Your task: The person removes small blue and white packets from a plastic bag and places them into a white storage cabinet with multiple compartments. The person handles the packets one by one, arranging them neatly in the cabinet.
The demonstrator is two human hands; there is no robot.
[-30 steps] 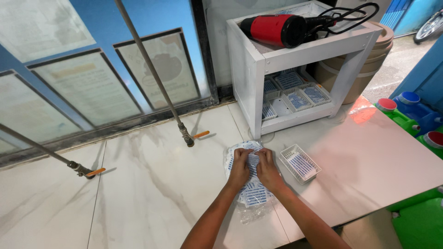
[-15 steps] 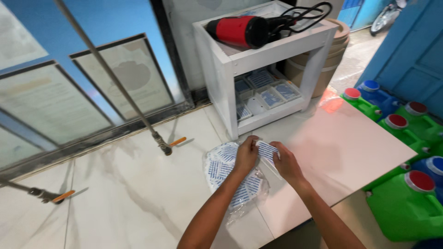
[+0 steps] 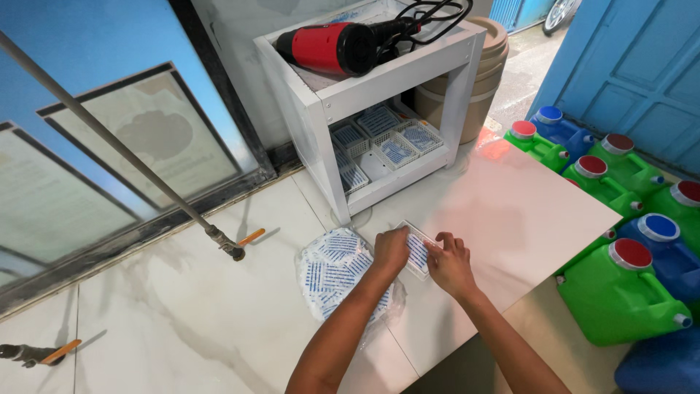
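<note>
Two hands: both on one small clear tray (image 3: 417,252), lying flat on the tabletop (image 3: 510,219).
Left hand (image 3: 391,249): fingers curled over the tray's near-left end, pressing or pinching it; full closure hidden.
Right hand (image 3: 450,264): fingertips bent onto the tray's right edge, holding it down.
Tray: thin see-through plastic with a blue-and-white printed sachet inside; looks light, flexy, likely slick. Best held by the long rims, not the middle.
Bag of sachets (image 3: 337,273): just left of the left hand, touching its wrist; soft clear bag of many blue-printed packets, floppy, would sag if lifted by one corner.
Tabletop: glossy pale stone, looks low-friction, so light parts probably slide.
Edges: tabletop corner is right of the right hand, near edge just behind the forearms; drop-off to green jugs (image 3: 620,292) below.
Open room: bare surface ahead and right of the hands, more far left.
White shelf (image 3: 364,95): ahead of the hands, more trays on its lower level, red heat gun (image 3: 332,47) on top with black cable.
Metal rod (image 3: 117,146): ahead-left, slanting down to the tabletop, well apart.
</note>
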